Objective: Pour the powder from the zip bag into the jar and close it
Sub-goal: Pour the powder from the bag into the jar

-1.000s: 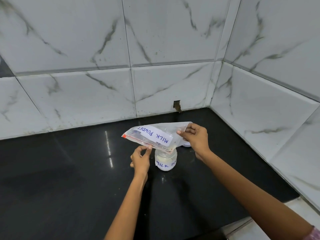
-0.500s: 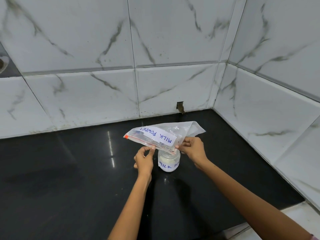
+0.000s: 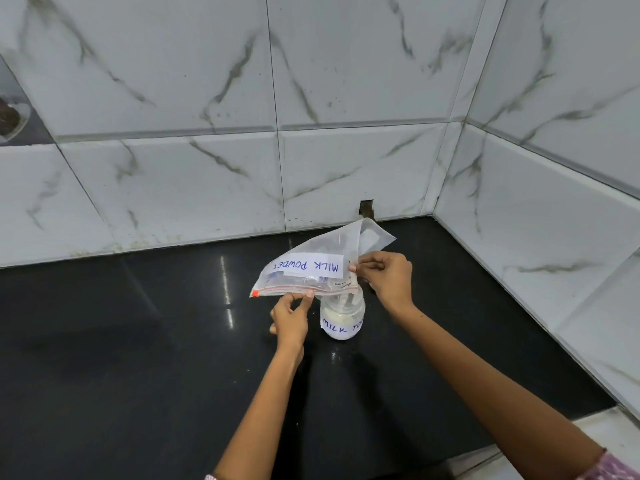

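black polished counter (image 3: 138, 375) fills the near ground, with two bare forearms reaching in from the bottom edge and a patterned pink sleeve (image 3: 616, 467) at the lower right corner. left hand (image 3: 290, 318) comes first: its thumb and forefinger are pinched together on the zip edge of the bag (image 3: 311, 271), the other fingers curled under. just right of that hand stands the jar (image 3: 343, 317), upright on the counter, open, with white powder in its lower part and a label reading "milk po". the bag hangs right over the jar's mouth, upside down, zip edge lowest, its white label reading "milk powde" inverted; whether bag and jar touch i cannot tell. right hand (image 3: 388, 278) sits a little farther back, fingers curled and pinching the bag's right edge above the jar. the bag's clear far corner sticks up behind that hand. beyond, the counter ends at a white marble-veined tile wall (image 3: 207, 168), which turns a corner on the right; a small dark hole (image 3: 366, 207) sits at the wall's base.
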The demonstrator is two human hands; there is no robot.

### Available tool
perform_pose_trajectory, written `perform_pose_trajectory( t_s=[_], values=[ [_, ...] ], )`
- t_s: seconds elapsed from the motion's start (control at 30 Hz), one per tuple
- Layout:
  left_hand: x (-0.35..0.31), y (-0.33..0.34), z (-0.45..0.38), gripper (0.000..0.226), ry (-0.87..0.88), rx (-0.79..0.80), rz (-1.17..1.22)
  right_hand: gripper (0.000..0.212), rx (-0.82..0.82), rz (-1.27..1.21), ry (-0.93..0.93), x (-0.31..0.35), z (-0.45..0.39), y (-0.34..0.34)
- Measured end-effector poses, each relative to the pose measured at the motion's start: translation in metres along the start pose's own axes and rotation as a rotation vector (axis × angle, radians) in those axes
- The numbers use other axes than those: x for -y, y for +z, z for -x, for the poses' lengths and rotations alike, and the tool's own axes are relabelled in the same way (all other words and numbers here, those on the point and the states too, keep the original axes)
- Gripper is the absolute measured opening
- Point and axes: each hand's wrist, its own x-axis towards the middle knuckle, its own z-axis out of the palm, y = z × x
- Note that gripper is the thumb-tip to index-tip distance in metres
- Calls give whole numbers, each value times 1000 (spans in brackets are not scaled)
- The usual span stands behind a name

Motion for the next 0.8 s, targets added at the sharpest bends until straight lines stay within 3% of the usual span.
perform_pose_trajectory(
  t_s=[0.23, 0.8],
  values=[
    [-1, 1, 0, 19, 7, 10, 9, 16, 84, -48, 119, -3, -6, -5],
    [0, 5, 6, 19, -30, 10, 39, 17, 126, 23, 97, 0, -8, -4]
  ],
)
